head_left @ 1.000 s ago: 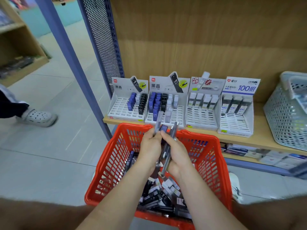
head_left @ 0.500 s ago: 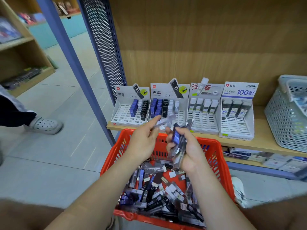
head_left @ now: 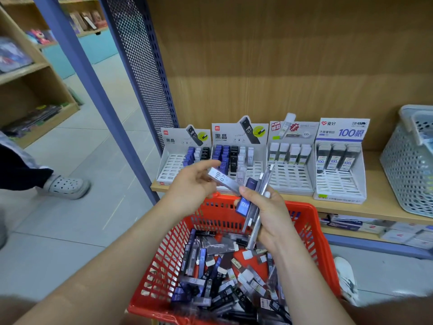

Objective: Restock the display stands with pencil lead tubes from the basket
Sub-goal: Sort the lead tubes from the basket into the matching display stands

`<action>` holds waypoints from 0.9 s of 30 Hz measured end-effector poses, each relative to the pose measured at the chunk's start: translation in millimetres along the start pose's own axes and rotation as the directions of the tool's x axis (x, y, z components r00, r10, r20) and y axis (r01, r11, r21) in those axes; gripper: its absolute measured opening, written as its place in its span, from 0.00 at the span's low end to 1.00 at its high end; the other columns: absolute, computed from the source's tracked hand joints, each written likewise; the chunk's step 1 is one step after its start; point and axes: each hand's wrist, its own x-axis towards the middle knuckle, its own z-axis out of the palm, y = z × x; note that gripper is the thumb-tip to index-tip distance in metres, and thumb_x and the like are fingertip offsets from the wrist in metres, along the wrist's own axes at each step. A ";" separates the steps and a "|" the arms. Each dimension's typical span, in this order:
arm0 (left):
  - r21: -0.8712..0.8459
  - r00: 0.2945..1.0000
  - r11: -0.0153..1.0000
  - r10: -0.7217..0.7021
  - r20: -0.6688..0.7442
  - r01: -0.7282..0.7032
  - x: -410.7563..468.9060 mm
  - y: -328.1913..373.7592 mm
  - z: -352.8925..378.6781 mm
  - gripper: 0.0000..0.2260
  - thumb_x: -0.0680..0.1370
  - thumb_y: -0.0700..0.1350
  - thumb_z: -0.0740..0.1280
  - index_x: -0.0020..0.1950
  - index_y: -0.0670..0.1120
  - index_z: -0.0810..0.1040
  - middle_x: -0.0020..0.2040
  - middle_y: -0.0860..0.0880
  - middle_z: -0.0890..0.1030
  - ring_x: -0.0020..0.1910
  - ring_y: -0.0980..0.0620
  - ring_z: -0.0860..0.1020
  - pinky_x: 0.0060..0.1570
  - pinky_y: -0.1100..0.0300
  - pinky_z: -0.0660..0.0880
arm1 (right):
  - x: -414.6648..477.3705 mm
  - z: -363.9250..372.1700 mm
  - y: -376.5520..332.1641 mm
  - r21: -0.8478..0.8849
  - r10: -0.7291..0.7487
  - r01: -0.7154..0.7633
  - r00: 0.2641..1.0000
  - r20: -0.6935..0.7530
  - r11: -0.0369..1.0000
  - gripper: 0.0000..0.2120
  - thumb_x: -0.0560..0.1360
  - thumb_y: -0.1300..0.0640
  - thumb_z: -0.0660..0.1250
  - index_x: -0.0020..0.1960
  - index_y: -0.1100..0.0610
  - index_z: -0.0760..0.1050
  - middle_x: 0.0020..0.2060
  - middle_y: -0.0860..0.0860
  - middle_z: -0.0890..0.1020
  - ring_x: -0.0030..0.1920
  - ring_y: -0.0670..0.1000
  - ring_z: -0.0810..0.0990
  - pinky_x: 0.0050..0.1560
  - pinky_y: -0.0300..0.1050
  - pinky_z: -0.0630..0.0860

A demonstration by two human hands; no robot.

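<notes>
Legible markings on stock and stands.
Grey tube is showing "HB 0.7", blue tube "HB"; rightmost stand is displaying "100根", leftmost stand "黑晶".

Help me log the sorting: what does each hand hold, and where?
Left hand pinches a grey tube by its upper end; right hand grips a tube bundle mid-length.

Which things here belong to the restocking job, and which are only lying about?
Job: red plastic basket of lead tubes; grey HB tube in left hand; tube bundle in right hand; white display stands.
Lying about: pale perforated basket; grey clog.
</notes>
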 end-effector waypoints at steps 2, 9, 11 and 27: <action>-0.232 0.994 0.968 -0.085 0.070 0.099 2.7 4.3 -0.1 0.19 0.75 0.33 0.67 0.63 0.49 0.76 0.51 0.40 0.82 0.48 0.43 0.82 0.41 0.60 0.79 | 4.2 -1.6 0.6 -0.041 -0.051 0.050 0.998 -0.022 0.998 0.21 0.66 0.59 0.80 0.56 0.56 0.80 0.50 0.60 0.85 0.51 0.64 0.84 0.58 0.69 0.76; -0.231 0.991 0.964 -0.130 0.019 0.131 27.7 -10.6 4.6 0.06 0.75 0.36 0.70 0.51 0.42 0.81 0.42 0.40 0.84 0.40 0.47 0.84 0.38 0.64 0.79 | 21.0 -5.3 6.2 -0.050 0.027 -0.027 1.000 -0.014 0.998 0.10 0.72 0.64 0.74 0.51 0.56 0.78 0.44 0.60 0.86 0.39 0.58 0.85 0.53 0.62 0.80; -0.249 0.987 0.956 -0.159 0.018 0.158 35.8 -20.5 3.6 0.06 0.74 0.35 0.71 0.50 0.42 0.81 0.41 0.39 0.84 0.39 0.47 0.84 0.37 0.64 0.78 | 27.5 -3.6 8.7 -0.018 0.077 -0.077 0.997 -0.016 0.997 0.08 0.72 0.65 0.73 0.49 0.56 0.78 0.43 0.59 0.86 0.38 0.56 0.85 0.50 0.58 0.81; -0.531 0.908 0.783 -0.414 -0.058 0.323 119.2 -81.3 -47.1 0.12 0.76 0.28 0.63 0.57 0.37 0.78 0.54 0.37 0.80 0.48 0.45 0.84 0.48 0.60 0.81 | 118.9 40.3 5.2 0.183 0.202 -0.222 0.972 0.121 0.958 0.15 0.67 0.65 0.73 0.51 0.57 0.74 0.35 0.55 0.77 0.26 0.49 0.74 0.24 0.40 0.73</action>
